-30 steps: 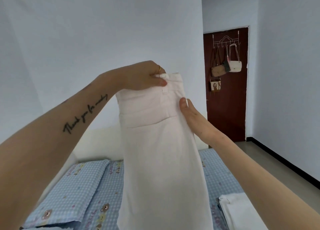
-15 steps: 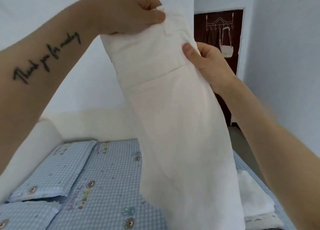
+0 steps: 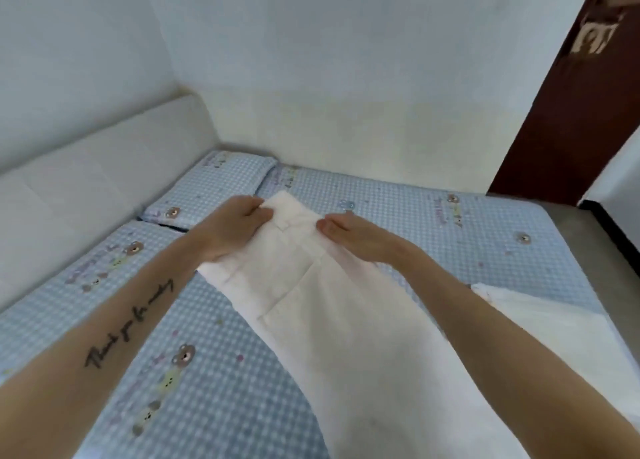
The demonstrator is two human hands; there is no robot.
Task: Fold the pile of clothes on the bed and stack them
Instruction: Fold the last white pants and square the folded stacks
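Observation:
White trousers (image 3: 332, 320) lie lengthwise on the bed (image 3: 433, 223), folded leg on leg, waistband at the far end. My left hand (image 3: 232, 226) grips the left corner of the waistband. My right hand (image 3: 349, 233) pinches the waistband's right side, thumb on top. The legs run toward me and leave the frame at the bottom. A folded white garment (image 3: 540, 320) lies on the bed at the right, partly behind my right forearm.
The bed has a blue checked sheet with bear prints. Two matching pillows (image 3: 214, 185) lie at the far left by a cream padded headboard (image 3: 97, 174). A white wall runs behind the bed. A dark brown door (image 3: 571, 112) stands at the right, with grey floor beyond.
The trousers were held up in the air; both hands have brought them down and laid them flat on the bed. My view has tilted downward.

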